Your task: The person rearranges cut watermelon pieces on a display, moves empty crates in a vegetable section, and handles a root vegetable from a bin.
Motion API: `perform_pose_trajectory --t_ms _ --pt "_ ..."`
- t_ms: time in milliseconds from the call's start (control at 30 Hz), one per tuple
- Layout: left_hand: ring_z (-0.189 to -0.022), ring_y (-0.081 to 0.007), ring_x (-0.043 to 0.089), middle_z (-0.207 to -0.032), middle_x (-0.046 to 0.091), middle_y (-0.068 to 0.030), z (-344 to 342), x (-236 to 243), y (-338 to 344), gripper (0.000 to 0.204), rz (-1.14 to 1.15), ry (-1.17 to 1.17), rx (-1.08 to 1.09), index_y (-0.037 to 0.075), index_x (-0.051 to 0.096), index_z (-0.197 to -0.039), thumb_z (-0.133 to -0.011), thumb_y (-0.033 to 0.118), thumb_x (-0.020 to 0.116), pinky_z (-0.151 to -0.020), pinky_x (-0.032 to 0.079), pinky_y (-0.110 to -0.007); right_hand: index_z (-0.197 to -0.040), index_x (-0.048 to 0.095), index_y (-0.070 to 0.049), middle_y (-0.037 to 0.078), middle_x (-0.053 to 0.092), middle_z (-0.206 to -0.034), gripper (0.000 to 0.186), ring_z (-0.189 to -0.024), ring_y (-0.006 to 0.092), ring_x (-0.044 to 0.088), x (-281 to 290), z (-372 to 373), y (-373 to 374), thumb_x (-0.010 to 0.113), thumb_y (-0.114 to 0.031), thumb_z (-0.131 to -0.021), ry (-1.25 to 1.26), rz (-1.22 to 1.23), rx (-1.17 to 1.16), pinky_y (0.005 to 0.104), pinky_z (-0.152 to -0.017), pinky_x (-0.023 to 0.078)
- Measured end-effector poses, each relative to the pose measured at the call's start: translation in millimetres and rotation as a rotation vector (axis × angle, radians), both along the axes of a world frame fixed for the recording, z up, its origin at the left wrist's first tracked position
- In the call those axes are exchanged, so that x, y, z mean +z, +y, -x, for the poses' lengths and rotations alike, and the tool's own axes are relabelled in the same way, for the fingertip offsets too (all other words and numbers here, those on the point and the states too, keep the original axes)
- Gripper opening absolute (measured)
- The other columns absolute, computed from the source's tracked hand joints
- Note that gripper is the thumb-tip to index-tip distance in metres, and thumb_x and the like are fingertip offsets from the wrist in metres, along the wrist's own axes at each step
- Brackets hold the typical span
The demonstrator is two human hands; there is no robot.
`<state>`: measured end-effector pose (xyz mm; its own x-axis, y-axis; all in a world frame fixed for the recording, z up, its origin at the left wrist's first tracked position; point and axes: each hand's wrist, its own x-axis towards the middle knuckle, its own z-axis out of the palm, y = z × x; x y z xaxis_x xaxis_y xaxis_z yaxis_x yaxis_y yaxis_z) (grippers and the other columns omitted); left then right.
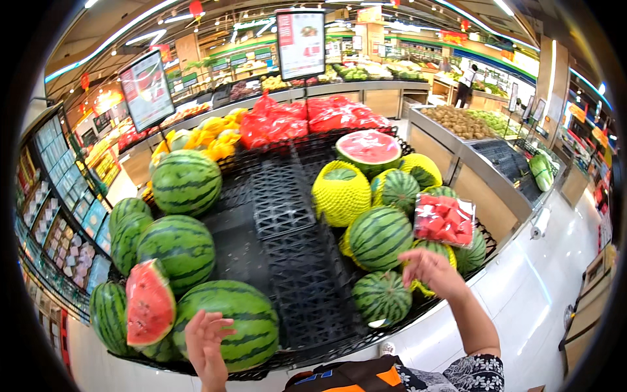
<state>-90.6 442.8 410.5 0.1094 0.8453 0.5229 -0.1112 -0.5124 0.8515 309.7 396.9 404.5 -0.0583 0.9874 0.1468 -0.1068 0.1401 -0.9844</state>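
My left hand (206,340) is spread wide, its grip holding nothing, fingers just at the rind of the big watermelon (228,323) at the near edge of the bench (287,215). My right hand (431,271) is also loose and holds nothing — it hovers over a small melon partly sleeved in yellow foam net (436,251), with another small striped melon (382,297) at its eight o'clock.

As I judge it, the arranging is partway: melons are heaped at both ends of the black crates, while the middle strip lies bare and is yet to be filled.

At one o'clock from my right hand sits a clear film-wrapped tray of red melon cubes (445,220). At eleven o'clock stands a melon wholly wrapped in yellow net (339,194), and beyond it a film-covered cut half (369,149). A cut wedge (149,304) leans at ten o'clock from my left hand. Red plastic bags (300,117) pile at the far edge. Two rectangular price signs stand on poles — one tilted at the far left (147,88), one upright at twelve o'clock (300,42), both white with red.
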Motion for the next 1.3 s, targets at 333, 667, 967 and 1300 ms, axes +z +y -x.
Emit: perform_pose_trajectory --t_ms 333,667,967,1300 --pt "-0.091 -0.0293 0.053 -0.105 0.047 -0.0176 -221 26 119 0.049 0.595 -0.277 -0.311 0.000 0.030 -0.122 -0.089 0.034 0.039 -0.077 0.047 -0.039 -0.111 0.044 -0.001 0.008 0.054 -0.081 0.045 -0.070 0.0158 0.055 27 -259 162 0.038 -0.039 -0.088 0.164 0.144 -0.348 0.0266 -0.065 0.048" --pt "-0.084 -0.0278 0.056 -0.099 0.051 -0.0161 -321 32 62 0.042 0.651 -0.208 -0.424 0.001 0.034 -0.119 -0.089 0.030 0.040 -0.072 0.047 -0.037 -0.109 0.048 -0.003 0.006 0.056 -0.082 0.042 -0.073 0.0147 0.054 25 -369 86 0.041 -0.038 -0.088 0.307 0.041 -0.450 0.0259 -0.066 0.047" --pt "-0.067 -0.0272 0.058 -0.076 0.056 -0.0187 -311 12 -37 0.040 0.206 -0.129 -0.579 -0.009 0.052 -0.094 -0.082 0.030 0.054 -0.060 0.048 -0.037 -0.104 0.049 -0.006 -0.002 0.046 -0.069 0.036 -0.057 0.0064 0.044 29 -395 -126 0.039 -0.037 -0.089 0.394 -0.106 -0.893 0.0174 -0.051 0.040" --pt "-0.057 -0.0251 0.056 -0.065 0.055 -0.0159 -347 -23 -130 0.037 0.056 -0.191 -0.256 -0.004 0.057 -0.079 -0.078 0.033 0.059 -0.052 0.049 -0.035 -0.091 0.052 -0.002 0.004 0.047 -0.062 0.042 -0.051 0.0136 0.045 20 -452 -200 0.035 -0.041 -0.089 0.275 -0.139 -0.821 0.0246 -0.049 0.037"
